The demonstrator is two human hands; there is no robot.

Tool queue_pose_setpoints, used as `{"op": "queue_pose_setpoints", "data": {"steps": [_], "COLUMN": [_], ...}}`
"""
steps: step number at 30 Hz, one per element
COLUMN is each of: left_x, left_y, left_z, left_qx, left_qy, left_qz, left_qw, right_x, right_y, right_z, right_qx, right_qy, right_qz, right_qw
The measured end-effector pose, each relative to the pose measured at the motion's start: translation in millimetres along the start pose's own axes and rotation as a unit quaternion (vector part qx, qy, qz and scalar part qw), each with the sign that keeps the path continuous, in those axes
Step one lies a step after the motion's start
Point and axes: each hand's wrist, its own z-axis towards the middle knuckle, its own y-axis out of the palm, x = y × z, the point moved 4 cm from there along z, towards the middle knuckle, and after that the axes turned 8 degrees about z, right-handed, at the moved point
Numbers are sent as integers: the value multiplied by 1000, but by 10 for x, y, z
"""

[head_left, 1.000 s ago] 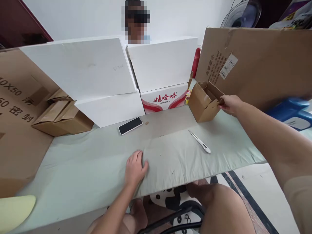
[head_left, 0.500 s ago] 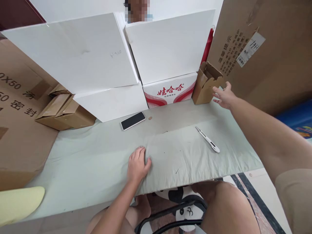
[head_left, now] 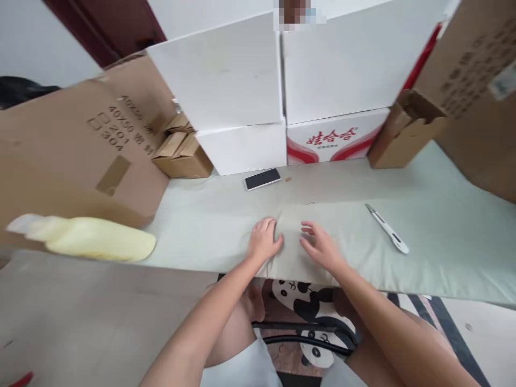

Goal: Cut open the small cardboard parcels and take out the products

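My left hand (head_left: 264, 240) rests on the pale green cloth (head_left: 193, 226), its fingers lying on the fabric with the thumb apart and nothing held. A little above the cloth, my right hand (head_left: 321, 247) faces it with parted, slightly bent fingers and nothing in them. To the right of that hand lies a white utility knife (head_left: 387, 228), apart from it. Beyond my left hand is a flat dark rectangle with a white edge (head_left: 262, 179), which looks like a phone. Close by it sits a tiny brown scrap (head_left: 288, 179).
White boxes (head_left: 226, 80) and a white-and-red printed carton (head_left: 336, 140) stand along the back. An open-topped small cardboard box (head_left: 389, 137) is at the back right. Another small cardboard box (head_left: 187, 161), a large carton (head_left: 80, 172) and a pale yellow bottle (head_left: 100, 239) are leftward.
My right hand has come back from beside the open-topped small cardboard box to near my left hand. The view has swung left, showing more of the yellow bottle.
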Motion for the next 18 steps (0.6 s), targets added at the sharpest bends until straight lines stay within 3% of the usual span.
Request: {"op": "queue_pose_setpoints", "data": {"steps": [3,5,9,13,16,18], "left_x": [-206,-517,-1457,-2397,-2898,-3114], "left_y": [-76,-244,-862,-1573,-1961,-2065], "left_z": [27,139,593,1146,1470,1643], "left_qx": [11,32,102,181,255,264], "left_qy": [-22,-73,-213,-330,-376,-379], "left_qz": [-52,-61,-39,2,39,55], "left_qw": [998,995,971,927,890,885], "right_x": [58,76,37,-6,-9,-4], "right_y": [222,280,391,473,485,484], "right_z": [-25,-6,-16,-49,-52,-46], "right_qx": [-44,-35,-4,7,11,11], "right_qy": [-36,-61,-118,-158,-172,-169], "right_qz": [-130,-194,-298,-359,-365,-363], "right_qw": [990,979,947,920,915,916]}}
